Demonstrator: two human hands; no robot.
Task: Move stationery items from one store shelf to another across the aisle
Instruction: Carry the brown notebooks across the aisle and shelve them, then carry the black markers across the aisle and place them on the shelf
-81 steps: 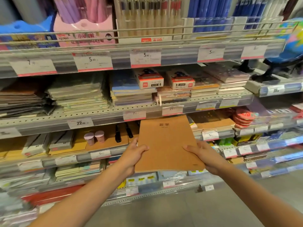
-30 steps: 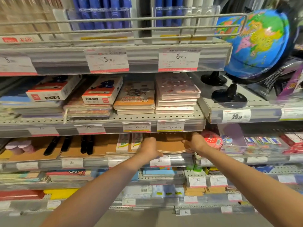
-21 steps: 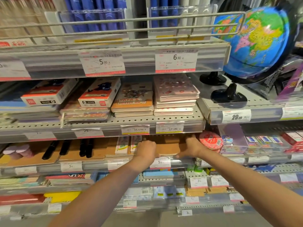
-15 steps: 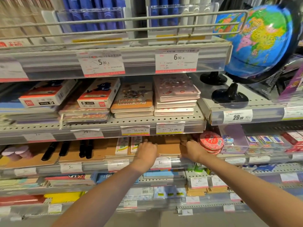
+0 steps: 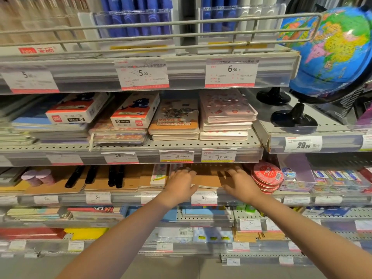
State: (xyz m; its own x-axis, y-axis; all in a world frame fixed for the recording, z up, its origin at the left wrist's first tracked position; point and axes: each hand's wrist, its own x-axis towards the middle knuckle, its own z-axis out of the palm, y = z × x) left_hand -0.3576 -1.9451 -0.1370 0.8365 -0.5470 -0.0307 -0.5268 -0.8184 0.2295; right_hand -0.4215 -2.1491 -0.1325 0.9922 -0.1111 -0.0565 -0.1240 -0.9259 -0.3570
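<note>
A brown kraft-cover notebook (image 5: 207,177) lies flat on a stack on the third shelf (image 5: 124,198), just behind a 5.00 price tag. My left hand (image 5: 180,183) rests palm down on its left edge with the fingers loosely spread. My right hand (image 5: 239,183) lies on its right edge, fingers apart and pointing into the shelf. Neither hand is closed around the notebook. The far end of the notebook is hidden under the shelf above.
Red round tape tins (image 5: 265,176) sit right beside my right hand. Left of the notebook lie more brown notebooks with black pens (image 5: 114,176) on top. Stacked diaries (image 5: 225,115) fill the shelf above. A globe (image 5: 332,51) stands at the upper right.
The notebook was held up in both hands in front of the shelves; it now lies on the third shelf. My hands have flattened and eased back slightly along it.
</note>
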